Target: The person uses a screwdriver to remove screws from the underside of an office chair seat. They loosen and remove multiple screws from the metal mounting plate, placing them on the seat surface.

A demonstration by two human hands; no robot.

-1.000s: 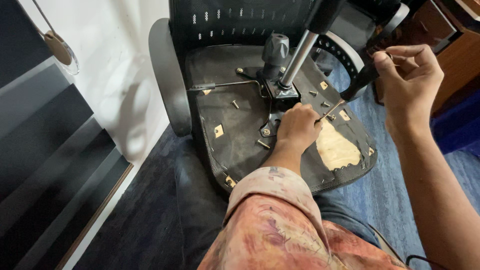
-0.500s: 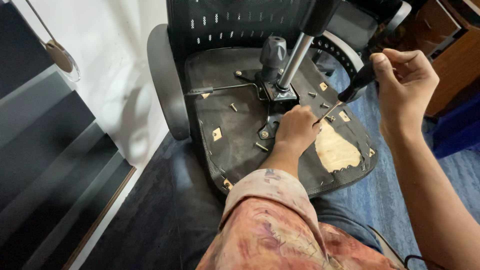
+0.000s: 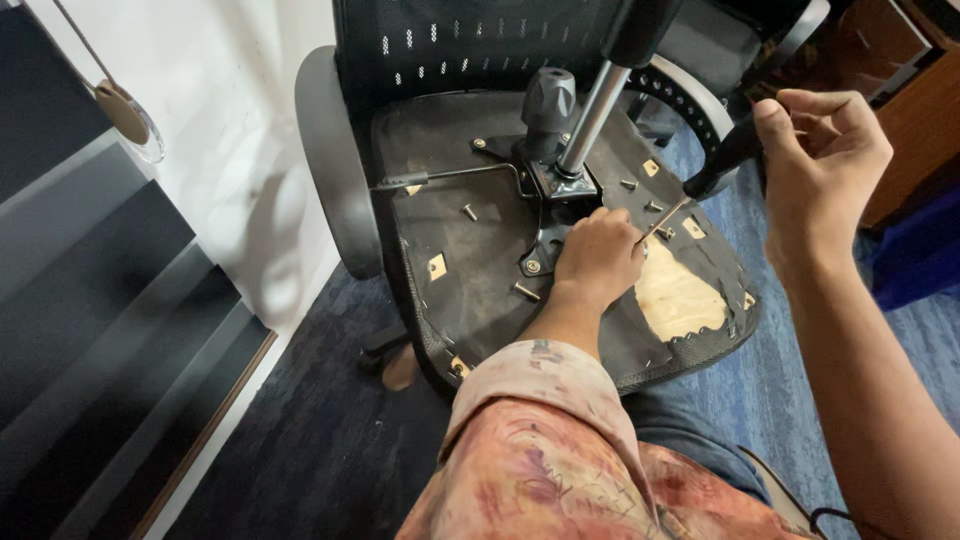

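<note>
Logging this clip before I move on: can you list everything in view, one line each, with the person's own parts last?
Office chair seat underside: one, black, tipped on its side, centre.
Gas-lift column: one, silver, rising from the seat plate.
Knob: one, dark grey, beside the column.
Armrests: two, grey, at the seat's left and right.
Loose bolts: several, metal, scattered on the underside.
Exposed wood patch: one, tan, where the fabric is torn.
Screwdriver: one, black handle, tip near the left hand.
Carpet: blue, below.
Left hand: on the seat plate.
Right hand: gripping the screwdriver.
</note>
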